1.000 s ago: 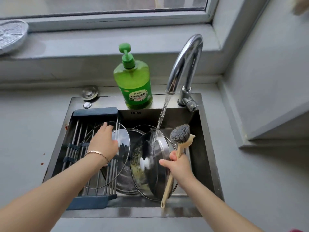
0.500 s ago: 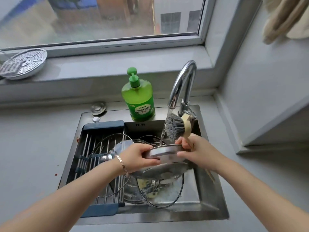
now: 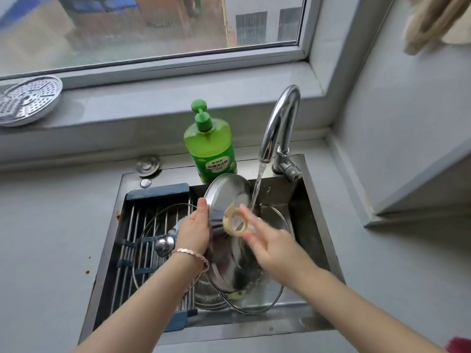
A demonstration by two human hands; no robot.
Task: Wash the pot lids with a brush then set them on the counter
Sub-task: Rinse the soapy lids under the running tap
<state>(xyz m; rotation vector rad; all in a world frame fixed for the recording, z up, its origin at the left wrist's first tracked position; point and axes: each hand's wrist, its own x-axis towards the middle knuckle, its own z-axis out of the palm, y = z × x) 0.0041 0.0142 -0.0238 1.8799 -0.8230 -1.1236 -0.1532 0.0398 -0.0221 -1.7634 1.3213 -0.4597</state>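
I saw the left hand (image 3: 195, 231) gripping the steel lid (image 3: 228, 192) by its rim at 9 o'clock, thumb on the near face and fingers hidden behind. A bracelet (image 3: 193, 254) sat on that wrist. The lid stood on edge, tilted, above the sink (image 3: 302, 217), its top rim just in front of the soap bottle (image 3: 212, 151).

The right hand (image 3: 271, 247) was blurred. It seemed to pinch the brush (image 3: 235, 221) between fingers and thumb. The brush's round beige back faced me, and its head was against the lid's face near the centre.

Water (image 3: 257, 189) ran from the tap (image 3: 280, 118), which stood at 1 o'clock of the sink. The stream fell just beside the lid's 3 o'clock edge, close to the right fingertips (image 3: 248, 216).

At 9 o'clock of the steel lid, 1 glass lid (image 3: 164, 244) lay on the rack (image 3: 158, 192) over the sink's left half, knob up. The 2nd glass lid (image 3: 254, 312) sat low in the basin at 6 o'clock, mostly hidden behind the steel lid and my view of the arms. A steamer plate (image 3: 28, 100) rested on the sill (image 3: 127, 105) at 10 o'clock, well apart from the sink.
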